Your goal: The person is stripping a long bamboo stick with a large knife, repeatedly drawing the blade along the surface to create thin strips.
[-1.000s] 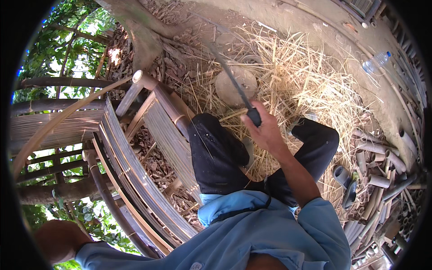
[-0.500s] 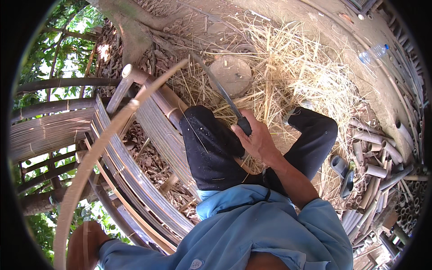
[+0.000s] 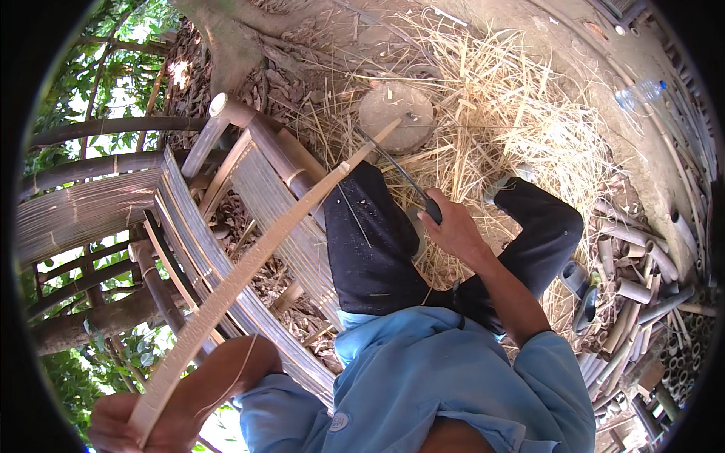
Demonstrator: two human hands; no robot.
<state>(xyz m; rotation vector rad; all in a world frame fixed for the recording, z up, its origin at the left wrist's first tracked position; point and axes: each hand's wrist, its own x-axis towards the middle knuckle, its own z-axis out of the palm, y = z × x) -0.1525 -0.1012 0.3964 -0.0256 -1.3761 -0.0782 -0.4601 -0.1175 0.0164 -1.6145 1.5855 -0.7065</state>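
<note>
A long, pale bamboo strip (image 3: 249, 260) runs diagonally from the lower left toward a round chopping block (image 3: 396, 117). At its near end my left hand (image 3: 113, 423) is closed around it, fingers partly hidden. My right hand (image 3: 453, 226) grips the black handle of a long knife (image 3: 400, 170) beside my left knee. The knife's thin dark blade points up and left, and its front part lies close to the strip's far end. Whether blade and strip touch, I cannot tell.
Split-bamboo slats of a bench (image 3: 276, 219) stand at my left. Straw-like shavings (image 3: 491, 113) cover the ground ahead, below a tree trunk (image 3: 234, 49). A plastic bottle (image 3: 640, 94), sandals (image 3: 585, 306) and cut bamboo pieces (image 3: 634, 291) lie at right.
The strip has swung right and looks straighter, its far end now over the chopping block's edge. My left hand has come into view at the lower left. My right hand shifted slightly right and down.
</note>
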